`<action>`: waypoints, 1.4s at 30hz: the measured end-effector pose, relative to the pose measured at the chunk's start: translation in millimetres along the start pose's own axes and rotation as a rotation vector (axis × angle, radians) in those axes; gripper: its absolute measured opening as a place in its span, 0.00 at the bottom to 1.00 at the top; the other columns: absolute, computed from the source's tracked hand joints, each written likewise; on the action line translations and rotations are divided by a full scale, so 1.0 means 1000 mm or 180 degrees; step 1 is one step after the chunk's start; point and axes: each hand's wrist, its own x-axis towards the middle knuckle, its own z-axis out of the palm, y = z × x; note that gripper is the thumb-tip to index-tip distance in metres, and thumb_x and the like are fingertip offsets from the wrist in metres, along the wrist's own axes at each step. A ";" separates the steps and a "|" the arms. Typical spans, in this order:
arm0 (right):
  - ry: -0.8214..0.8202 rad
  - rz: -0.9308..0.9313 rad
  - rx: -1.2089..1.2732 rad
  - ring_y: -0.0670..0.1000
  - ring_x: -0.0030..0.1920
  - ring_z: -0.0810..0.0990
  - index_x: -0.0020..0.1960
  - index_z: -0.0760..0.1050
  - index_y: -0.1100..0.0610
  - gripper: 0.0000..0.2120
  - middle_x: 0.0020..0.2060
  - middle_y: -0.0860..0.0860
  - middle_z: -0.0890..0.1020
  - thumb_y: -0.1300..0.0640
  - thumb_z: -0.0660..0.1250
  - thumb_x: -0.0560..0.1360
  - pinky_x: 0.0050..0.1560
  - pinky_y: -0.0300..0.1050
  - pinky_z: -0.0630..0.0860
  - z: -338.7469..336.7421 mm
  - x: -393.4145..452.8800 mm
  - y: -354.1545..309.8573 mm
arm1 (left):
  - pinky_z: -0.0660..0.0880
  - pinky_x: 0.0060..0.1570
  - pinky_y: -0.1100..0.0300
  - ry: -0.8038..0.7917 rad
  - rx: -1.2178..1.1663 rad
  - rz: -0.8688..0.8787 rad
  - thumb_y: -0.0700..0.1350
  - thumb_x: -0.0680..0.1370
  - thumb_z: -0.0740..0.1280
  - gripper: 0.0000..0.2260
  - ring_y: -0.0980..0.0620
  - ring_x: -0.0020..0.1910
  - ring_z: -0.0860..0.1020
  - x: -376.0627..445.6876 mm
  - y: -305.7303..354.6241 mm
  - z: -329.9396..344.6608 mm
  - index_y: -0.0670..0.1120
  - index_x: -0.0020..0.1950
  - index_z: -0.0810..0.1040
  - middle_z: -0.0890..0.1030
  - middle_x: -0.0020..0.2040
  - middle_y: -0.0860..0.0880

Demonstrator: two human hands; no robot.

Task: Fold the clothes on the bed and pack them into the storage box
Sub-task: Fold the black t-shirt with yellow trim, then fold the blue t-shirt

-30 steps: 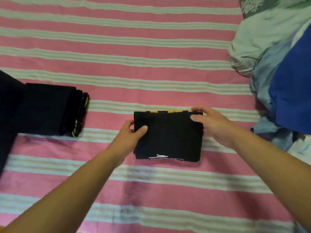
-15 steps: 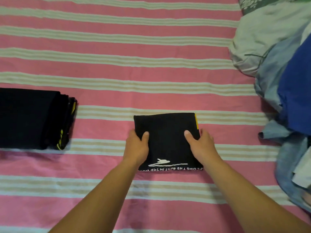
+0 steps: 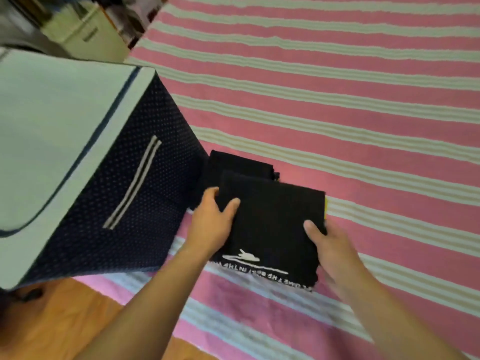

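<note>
A folded black garment (image 3: 272, 224) with a white print and lettering along its near edge is held above the pink striped bed (image 3: 337, 113). My left hand (image 3: 213, 219) grips its left edge, thumb on top. My right hand (image 3: 327, 245) grips its right edge, thumb on top. Behind it, a second folded black garment (image 3: 239, 162) lies on the bed against the storage box (image 3: 145, 183). The box is dark blue with white dots and has a pale lid (image 3: 52, 131) lying over its top.
The bed's near-left edge ends over an orange wooden floor (image 3: 65, 320). Blurred furniture (image 3: 78, 29) stands at the top left beyond the box. Striped bedding stretches to the right and far side.
Both hands have lifted the folded black garment off the bed and carried it left, next to the other folded garment. The view has swung left, bringing the storage box in and the clothes pile out.
</note>
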 end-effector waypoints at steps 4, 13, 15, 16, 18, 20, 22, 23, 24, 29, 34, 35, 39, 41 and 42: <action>0.0290 -0.0634 -0.0429 0.44 0.46 0.83 0.57 0.74 0.50 0.04 0.48 0.44 0.83 0.56 0.65 0.82 0.42 0.39 0.77 0.083 0.054 -0.025 | 0.72 0.59 0.46 0.0493 0.0847 0.0631 0.54 0.84 0.61 0.29 0.37 0.64 0.76 0.082 0.002 -0.051 0.50 0.82 0.55 0.75 0.69 0.40; 0.1442 -0.1842 -0.3210 0.60 0.74 0.61 0.78 0.60 0.56 0.27 0.76 0.57 0.61 0.56 0.60 0.81 0.73 0.55 0.63 0.111 0.089 -0.015 | 0.55 0.78 0.44 0.0213 0.2430 0.1637 0.48 0.81 0.59 0.29 0.39 0.81 0.53 0.122 -0.037 0.012 0.45 0.82 0.57 0.55 0.82 0.40; 0.1102 -0.2610 -0.3978 0.61 0.79 0.53 0.80 0.58 0.55 0.27 0.79 0.56 0.57 0.53 0.57 0.82 0.77 0.59 0.54 0.125 0.103 -0.012 | 0.51 0.79 0.43 0.0150 0.2404 0.2022 0.53 0.84 0.53 0.26 0.41 0.82 0.49 0.140 -0.041 0.021 0.51 0.82 0.56 0.52 0.83 0.42; 0.0896 -0.2565 -0.4343 0.60 0.80 0.49 0.81 0.56 0.54 0.28 0.80 0.55 0.54 0.50 0.55 0.82 0.78 0.61 0.51 0.129 0.117 -0.004 | 0.48 0.80 0.44 0.0025 0.2472 0.2029 0.56 0.85 0.49 0.26 0.42 0.82 0.46 0.150 -0.047 0.028 0.54 0.83 0.52 0.48 0.84 0.44; 0.0604 -0.2088 -0.4699 0.58 0.81 0.44 0.82 0.50 0.51 0.30 0.82 0.52 0.49 0.43 0.49 0.83 0.79 0.63 0.49 0.127 0.150 0.018 | 0.43 0.80 0.45 -0.0189 0.2558 0.1921 0.58 0.85 0.43 0.26 0.45 0.82 0.40 0.168 -0.066 0.043 0.58 0.83 0.43 0.41 0.83 0.47; 0.0608 -0.1968 -0.4699 0.57 0.81 0.43 0.82 0.47 0.49 0.31 0.82 0.50 0.47 0.40 0.47 0.82 0.79 0.61 0.49 0.116 0.175 0.036 | 0.42 0.80 0.46 -0.0154 0.2516 0.1904 0.59 0.85 0.42 0.26 0.47 0.82 0.39 0.181 -0.078 0.057 0.59 0.82 0.41 0.39 0.83 0.49; 0.0529 -0.1945 -0.4701 0.56 0.81 0.42 0.82 0.45 0.48 0.31 0.82 0.49 0.45 0.40 0.47 0.83 0.79 0.58 0.46 0.111 0.188 0.041 | 0.42 0.80 0.46 -0.0071 0.2529 0.1910 0.59 0.85 0.43 0.26 0.47 0.82 0.39 0.187 -0.080 0.063 0.59 0.82 0.41 0.39 0.83 0.50; 0.0465 -0.1851 -0.4737 0.55 0.81 0.40 0.82 0.43 0.47 0.31 0.82 0.48 0.43 0.39 0.47 0.83 0.78 0.58 0.45 0.109 0.186 0.039 | 0.42 0.80 0.46 -0.0132 0.2559 0.1879 0.59 0.85 0.42 0.26 0.47 0.82 0.39 0.185 -0.077 0.063 0.59 0.82 0.40 0.38 0.83 0.50; 0.0422 -0.1747 -0.4791 0.55 0.81 0.39 0.82 0.41 0.46 0.31 0.81 0.48 0.41 0.39 0.46 0.83 0.78 0.58 0.44 0.108 0.180 0.032 | 0.42 0.80 0.46 -0.0234 0.2623 0.1824 0.59 0.85 0.42 0.26 0.46 0.82 0.38 0.180 -0.069 0.060 0.59 0.82 0.39 0.37 0.82 0.50; -0.0300 -0.0998 -0.5251 0.60 0.80 0.39 0.82 0.40 0.47 0.33 0.81 0.53 0.38 0.39 0.49 0.83 0.78 0.61 0.44 0.102 0.122 -0.019 | 0.47 0.79 0.42 -0.1205 0.3192 0.0666 0.55 0.85 0.49 0.30 0.39 0.81 0.40 0.129 -0.017 0.035 0.55 0.82 0.37 0.37 0.82 0.44; -0.0096 -0.0667 -0.4616 0.60 0.80 0.45 0.82 0.48 0.48 0.33 0.81 0.54 0.44 0.48 0.59 0.82 0.79 0.57 0.49 -0.025 -0.031 -0.069 | 0.69 0.68 0.44 -0.1417 0.2680 0.0990 0.47 0.81 0.58 0.24 0.37 0.72 0.68 0.000 0.091 0.030 0.45 0.78 0.63 0.71 0.73 0.40; 0.0050 -0.0588 -0.4537 0.60 0.80 0.46 0.82 0.49 0.48 0.32 0.81 0.54 0.46 0.49 0.60 0.81 0.79 0.57 0.50 -0.068 -0.070 -0.077 | 0.72 0.65 0.44 -0.1551 0.2458 0.1118 0.47 0.81 0.58 0.22 0.37 0.68 0.72 -0.033 0.120 0.034 0.45 0.76 0.66 0.74 0.70 0.40; 0.0558 -0.0345 -0.4616 0.61 0.77 0.60 0.79 0.59 0.53 0.28 0.79 0.57 0.56 0.53 0.62 0.81 0.76 0.54 0.60 -0.232 -0.210 -0.106 | 0.69 0.70 0.49 -0.1952 0.1501 0.1528 0.48 0.84 0.59 0.23 0.41 0.71 0.72 -0.150 0.220 0.054 0.45 0.79 0.64 0.73 0.74 0.43; 0.0911 -0.0337 -0.4766 0.63 0.73 0.65 0.78 0.63 0.55 0.27 0.76 0.57 0.62 0.55 0.64 0.80 0.73 0.53 0.63 -0.322 -0.274 -0.114 | 0.72 0.64 0.53 -0.1907 0.1084 0.1680 0.47 0.84 0.60 0.20 0.45 0.66 0.76 -0.207 0.263 0.071 0.47 0.76 0.69 0.77 0.70 0.47; 0.1104 -0.0285 -0.4753 0.63 0.70 0.67 0.76 0.65 0.55 0.26 0.73 0.57 0.65 0.55 0.64 0.80 0.70 0.52 0.64 -0.362 -0.298 -0.116 | 0.72 0.60 0.56 -0.1919 0.0917 0.1686 0.47 0.84 0.60 0.19 0.47 0.64 0.77 -0.229 0.279 0.079 0.47 0.75 0.72 0.78 0.68 0.48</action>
